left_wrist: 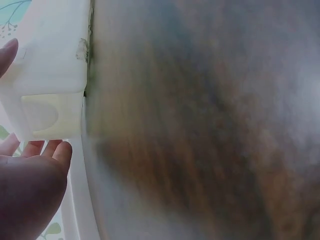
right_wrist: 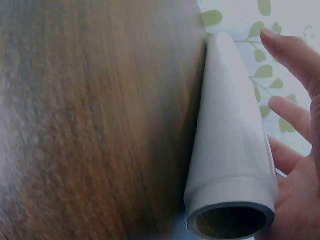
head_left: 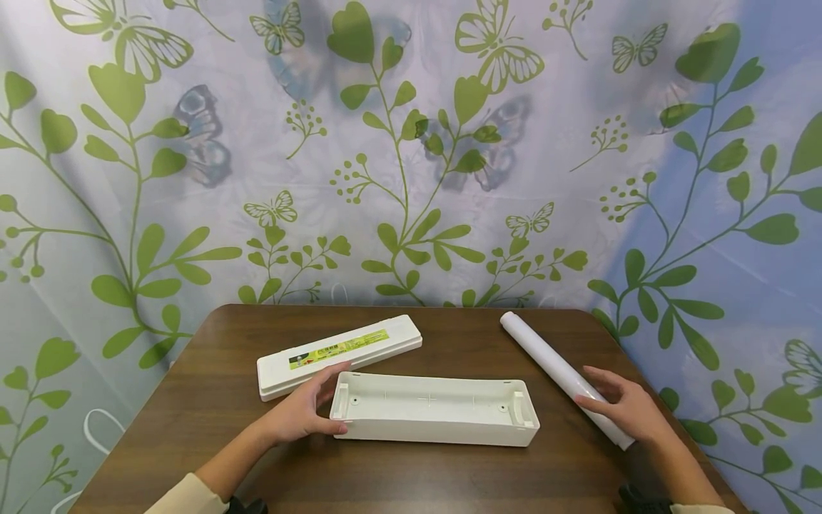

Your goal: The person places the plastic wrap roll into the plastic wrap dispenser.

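Observation:
A long white plastic box [head_left: 437,430], open at the top, sits at the front middle of the table. My left hand [head_left: 307,405] holds its left end, thumb at the front wall and fingers at the back corner. In the left wrist view, those fingertips [left_wrist: 62,152] show beside the box end [left_wrist: 52,116]. At the right lies a white, glossy roll of cling film [head_left: 559,368], slanting, with a hollow core [right_wrist: 230,222]. My right hand [head_left: 623,403] is over its near part, fingers spread to either side. Right wrist view: fingers [right_wrist: 292,120] stand beside the roll, not curled round it.
A white lid [head_left: 401,330] with a yellow-green label lies slanted behind the box at the left. The brown wooden table [head_left: 449,475] ends at a curtain [head_left: 411,178] with leaves and butterflies. A white cable [head_left: 96,432] hangs at the left.

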`<state>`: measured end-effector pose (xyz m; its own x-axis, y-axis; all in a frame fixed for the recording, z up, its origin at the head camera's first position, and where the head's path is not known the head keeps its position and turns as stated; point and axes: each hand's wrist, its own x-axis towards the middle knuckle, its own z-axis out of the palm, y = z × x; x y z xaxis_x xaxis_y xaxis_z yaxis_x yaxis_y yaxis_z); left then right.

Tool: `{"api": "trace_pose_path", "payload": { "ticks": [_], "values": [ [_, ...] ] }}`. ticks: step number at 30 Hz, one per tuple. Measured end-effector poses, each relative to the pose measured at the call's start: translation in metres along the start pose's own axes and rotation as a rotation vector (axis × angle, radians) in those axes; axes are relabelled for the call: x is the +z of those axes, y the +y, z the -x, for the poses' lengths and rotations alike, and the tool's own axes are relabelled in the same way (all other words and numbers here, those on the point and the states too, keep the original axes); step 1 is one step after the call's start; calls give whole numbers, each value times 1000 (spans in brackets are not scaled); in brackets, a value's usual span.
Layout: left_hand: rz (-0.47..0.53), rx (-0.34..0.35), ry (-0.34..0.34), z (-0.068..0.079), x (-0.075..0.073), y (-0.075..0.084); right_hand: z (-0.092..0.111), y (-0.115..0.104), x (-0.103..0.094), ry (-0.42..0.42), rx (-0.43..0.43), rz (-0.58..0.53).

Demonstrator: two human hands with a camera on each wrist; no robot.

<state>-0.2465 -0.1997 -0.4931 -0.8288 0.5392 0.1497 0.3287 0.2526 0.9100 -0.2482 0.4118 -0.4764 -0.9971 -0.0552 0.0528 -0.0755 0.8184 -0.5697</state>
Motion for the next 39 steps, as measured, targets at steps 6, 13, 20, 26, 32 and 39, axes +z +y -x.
{"api": "trace_pose_path", "payload": {
  "ticks": [6, 13, 20, 26, 32, 39],
  "values": [
    [79, -23, -34, -1, -1, -2, 0, 5, -1, -20, -26, -19],
    [167, -60, -83, -2, -5, -2, -1, 9, -1, -52, -49, -89],
    [201, -70, -113, -4, -7, -3, -7, 16, -3, -67, -67, -98],
    [232, -85, -125, -5, -7, -4, -9, 21, -1, -78, -63, -101],
    [256, -85, -133, -5, -8, -4, -11, 22, 0, -106, -72, -145],
    [282, -78, -138, -5, -8, -6, -13, 21, 2, -95, -67, -155]
  ]
}}
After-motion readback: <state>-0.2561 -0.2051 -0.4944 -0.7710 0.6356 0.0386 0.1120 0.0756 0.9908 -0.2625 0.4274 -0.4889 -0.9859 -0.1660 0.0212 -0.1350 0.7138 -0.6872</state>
